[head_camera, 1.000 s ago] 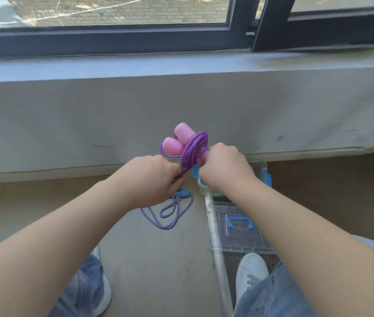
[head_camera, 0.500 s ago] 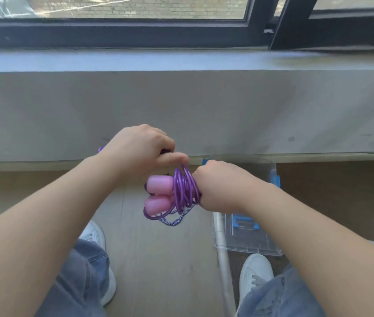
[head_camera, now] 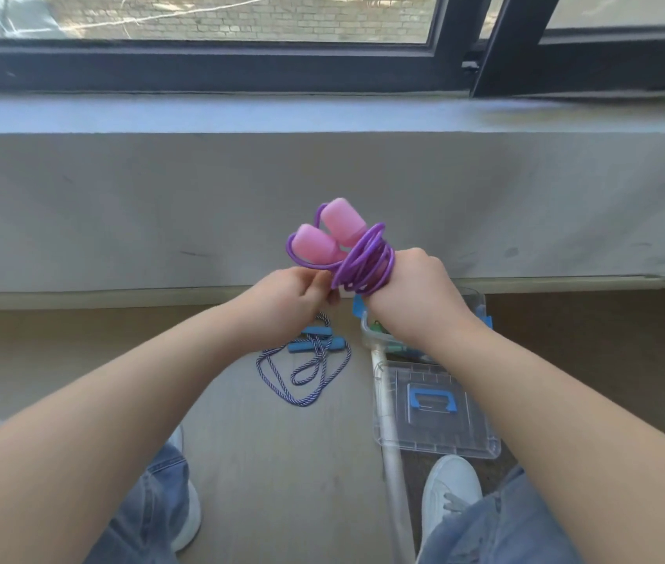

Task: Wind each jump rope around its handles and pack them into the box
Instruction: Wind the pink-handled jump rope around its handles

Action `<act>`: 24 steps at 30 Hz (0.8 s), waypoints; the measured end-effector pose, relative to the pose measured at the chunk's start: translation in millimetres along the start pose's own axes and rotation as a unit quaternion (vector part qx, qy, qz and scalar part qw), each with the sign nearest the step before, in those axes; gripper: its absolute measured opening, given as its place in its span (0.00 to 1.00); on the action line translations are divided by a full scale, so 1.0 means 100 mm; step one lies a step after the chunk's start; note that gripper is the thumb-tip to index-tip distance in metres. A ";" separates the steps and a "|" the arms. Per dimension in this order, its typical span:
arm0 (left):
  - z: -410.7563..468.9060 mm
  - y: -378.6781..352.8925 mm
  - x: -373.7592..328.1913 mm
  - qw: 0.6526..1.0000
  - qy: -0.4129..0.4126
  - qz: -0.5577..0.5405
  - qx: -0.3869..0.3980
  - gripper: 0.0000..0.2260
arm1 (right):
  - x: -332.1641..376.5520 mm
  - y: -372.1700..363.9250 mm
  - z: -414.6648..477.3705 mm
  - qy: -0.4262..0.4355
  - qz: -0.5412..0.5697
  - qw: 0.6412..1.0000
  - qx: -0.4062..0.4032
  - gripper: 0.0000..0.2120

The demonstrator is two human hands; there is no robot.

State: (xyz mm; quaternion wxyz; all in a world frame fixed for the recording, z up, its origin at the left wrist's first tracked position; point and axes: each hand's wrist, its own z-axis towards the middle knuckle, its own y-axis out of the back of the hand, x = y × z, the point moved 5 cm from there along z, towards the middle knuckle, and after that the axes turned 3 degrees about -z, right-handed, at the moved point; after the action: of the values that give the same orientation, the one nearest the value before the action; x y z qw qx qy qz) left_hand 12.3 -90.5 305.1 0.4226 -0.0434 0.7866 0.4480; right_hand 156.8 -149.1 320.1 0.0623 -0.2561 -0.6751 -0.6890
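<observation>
While the right hand [head_camera: 416, 295] is gripping the pink foam handles [head_camera: 341, 221] as a core, the left hand [head_camera: 286, 303] is pinching the glossy purple plastic rope [head_camera: 363, 260] — likely tucking its end.

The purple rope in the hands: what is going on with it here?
A person is winding a jump rope. The right hand grips the pink handles, with the purple rope coiled around them. The left hand pinches the rope at the coil's lower edge. A blue-handled rope lies loose on the floor, not yet wound, beside the clear box and its lid.
</observation>
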 end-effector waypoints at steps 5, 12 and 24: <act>-0.06 -0.09 0.00 0.984 0.053 -0.162 0.049 0.12 | -0.15 -0.03 0.02 -0.071 -0.038 0.997 -0.002 0.04; -0.15 -0.05 -0.06 0.851 0.165 -0.498 0.001 0.12 | 0.01 -0.08 0.00 0.008 -0.104 0.994 -0.037 0.08; -0.16 0.12 0.06 0.899 0.157 -0.398 -0.097 0.19 | 0.20 -0.33 -0.04 0.108 -0.190 0.974 -0.059 0.35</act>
State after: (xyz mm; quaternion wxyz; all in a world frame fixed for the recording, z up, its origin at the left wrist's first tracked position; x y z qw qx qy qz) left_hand -6.6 -93.3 313.0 0.4302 -0.4635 0.7125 0.3040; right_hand 124.0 -145.5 299.8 -0.0123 -0.0508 -0.6585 -0.7507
